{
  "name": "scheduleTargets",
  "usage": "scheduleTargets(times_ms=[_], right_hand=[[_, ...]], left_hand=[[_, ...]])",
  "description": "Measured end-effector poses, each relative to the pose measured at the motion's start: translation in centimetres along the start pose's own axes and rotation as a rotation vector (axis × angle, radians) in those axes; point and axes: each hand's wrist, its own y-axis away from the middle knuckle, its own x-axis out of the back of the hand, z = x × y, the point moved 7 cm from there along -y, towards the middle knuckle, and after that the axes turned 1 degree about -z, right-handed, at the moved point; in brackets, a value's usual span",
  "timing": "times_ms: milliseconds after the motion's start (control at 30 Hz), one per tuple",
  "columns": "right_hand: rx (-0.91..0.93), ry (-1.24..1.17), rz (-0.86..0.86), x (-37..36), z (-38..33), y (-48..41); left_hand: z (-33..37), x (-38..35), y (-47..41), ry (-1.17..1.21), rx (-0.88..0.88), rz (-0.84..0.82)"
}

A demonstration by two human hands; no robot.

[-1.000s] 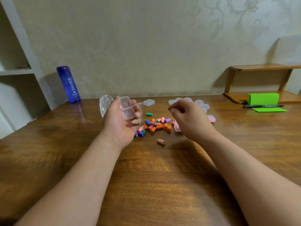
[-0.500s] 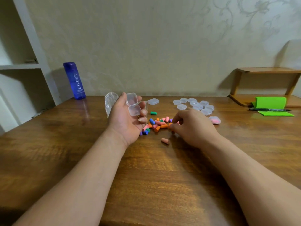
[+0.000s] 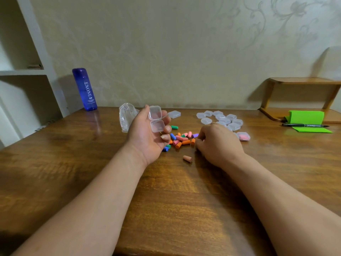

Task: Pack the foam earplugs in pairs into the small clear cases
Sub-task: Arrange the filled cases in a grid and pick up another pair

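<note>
My left hand (image 3: 147, 134) is palm up and holds an opened small clear case (image 3: 156, 120), lid hinged back, with nothing visible inside. A pile of coloured foam earplugs (image 3: 181, 138) lies on the wooden table just right of it. My right hand (image 3: 217, 144) is down at the pile's right edge, fingers curled over the plugs; what the fingertips hold is hidden. One salmon earplug (image 3: 187, 158) lies alone nearer me. A group of several closed clear cases (image 3: 221, 119) sits behind the right hand, one with pink plugs (image 3: 243, 136) inside.
A crumpled clear plastic bag (image 3: 126, 117) lies behind my left hand. One more closed case (image 3: 174, 114) sits beyond the pile. A blue bottle (image 3: 84, 89) stands at the back left. Green paper pad (image 3: 306, 118) and a black pen (image 3: 304, 125) lie at the far right by a wooden shelf (image 3: 302, 81).
My right hand has come down from above the table to the right edge of the earplug pile. My left hand keeps the open case in the same pose.
</note>
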Motion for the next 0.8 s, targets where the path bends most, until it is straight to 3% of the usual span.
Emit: scheduleTargets(times_ms=[67, 200, 367, 567, 800], right_hand=[[-0.035, -0.092, 0.002, 0.1, 0.5, -0.1], [-0.14, -0.533, 0.05, 0.7, 2.1, -0.3], [-0.134, -0.844, 0.09, 1.5, 1.9, -0.1], [0.031, -0.912, 0.12, 1.7, 0.1, 0.1], [0.222, -0.71, 0.07, 0.9, -2.6, 0.8]], left_hand=[[-0.3, -0.1, 0.0, -0.032, 0.019, 0.006], [-1.2, -0.5, 0.1, -0.102, 0.066, 0.015], [-1.7, -0.7, 0.2, -0.154, 0.087, 0.016], [-2.2, -1.1, 0.2, -0.223, 0.102, -0.041], [-3.0, -1.9, -0.1, -0.286, 0.104, -0.196]])
